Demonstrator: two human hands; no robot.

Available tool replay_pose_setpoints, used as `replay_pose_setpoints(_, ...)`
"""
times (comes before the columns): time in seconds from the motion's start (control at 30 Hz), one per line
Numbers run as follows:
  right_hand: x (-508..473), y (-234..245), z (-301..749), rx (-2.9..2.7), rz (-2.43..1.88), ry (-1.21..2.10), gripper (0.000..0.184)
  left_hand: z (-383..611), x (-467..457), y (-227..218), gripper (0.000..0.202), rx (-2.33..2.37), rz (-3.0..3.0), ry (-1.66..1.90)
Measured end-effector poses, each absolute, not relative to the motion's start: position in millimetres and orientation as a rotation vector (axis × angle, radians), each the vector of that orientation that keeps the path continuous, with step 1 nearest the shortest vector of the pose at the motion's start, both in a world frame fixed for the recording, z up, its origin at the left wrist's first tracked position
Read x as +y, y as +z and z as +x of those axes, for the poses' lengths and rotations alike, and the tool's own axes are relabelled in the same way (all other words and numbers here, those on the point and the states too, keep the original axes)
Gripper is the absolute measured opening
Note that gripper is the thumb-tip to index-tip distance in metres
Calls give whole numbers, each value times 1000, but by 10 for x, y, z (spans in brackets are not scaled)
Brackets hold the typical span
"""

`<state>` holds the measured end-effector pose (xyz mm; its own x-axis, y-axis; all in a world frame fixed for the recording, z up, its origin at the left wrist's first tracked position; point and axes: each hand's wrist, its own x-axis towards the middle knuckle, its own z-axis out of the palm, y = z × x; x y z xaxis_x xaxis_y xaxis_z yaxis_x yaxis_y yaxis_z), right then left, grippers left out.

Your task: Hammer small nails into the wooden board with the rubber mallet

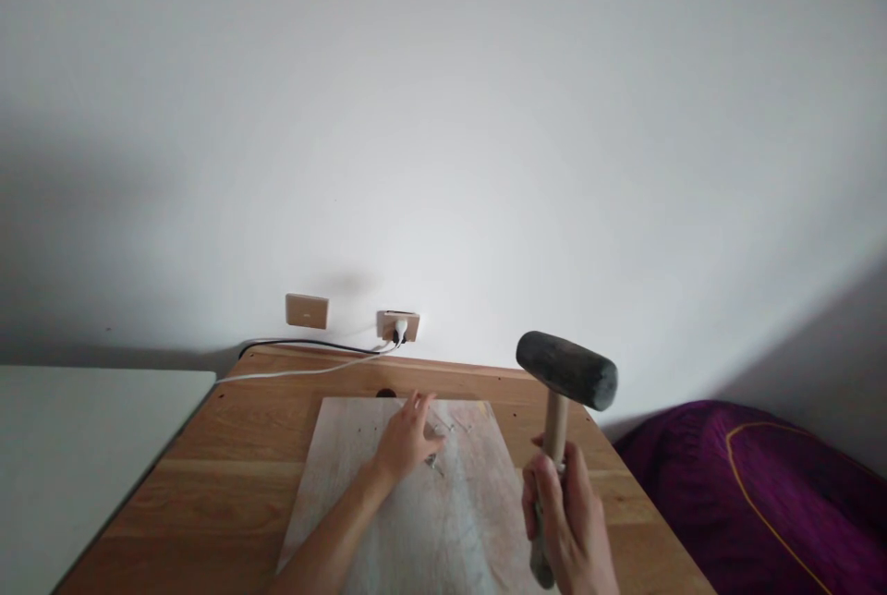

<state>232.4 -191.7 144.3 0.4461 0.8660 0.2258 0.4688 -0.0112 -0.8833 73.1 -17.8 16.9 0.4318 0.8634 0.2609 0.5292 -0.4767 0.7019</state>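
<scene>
My right hand [565,512] grips the wooden handle of a hammer [566,370], whose dark head is raised above the table to the right of the board. My left hand [407,440] rests on a pale wooden board [457,521] lying on the table, its fingertips pinched around a small dark nail [433,460] standing on the board. Several small marks dot the board near the fingers.
The board lies on a brown wooden table [228,475] set against a white wall. Two wall sockets [398,325] hold plugs, with a white and a black cable trailing left. A white surface [76,456] adjoins on the left, a purple cushion [748,493] on the right.
</scene>
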Motion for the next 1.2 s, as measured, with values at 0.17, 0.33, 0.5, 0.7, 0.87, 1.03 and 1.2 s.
replay_pose_setpoints(0.17,-1811,961,2381,-1360,-1775,528,62,712,-201,188,103,1143,2162,806)
replay_pose_setpoints(0.33,-1743,730,2410,-1493,-1828,630,65,705,-231,245,115,1161,2242,708)
replay_pose_setpoints(0.5,-1735,846,2439,-1557,-1810,685,58,706,-219,208,102,1135,2256,744)
replay_pose_setpoints(0.7,-1674,724,2554,-1530,-1847,671,62,685,-230,235,79,1164,2236,762)
replay_pose_setpoints(0.87,-1738,824,2603,-1195,-1835,626,68,688,-241,370,15,1178,2192,673)
replay_pose_setpoints(1.03,-1789,833,2527,-1123,-1835,766,71,674,-263,434,18,1094,2214,692)
replay_pose_setpoints(1.2,-1822,984,2473,-1212,-1784,649,68,689,-251,327,49,1160,2237,682)
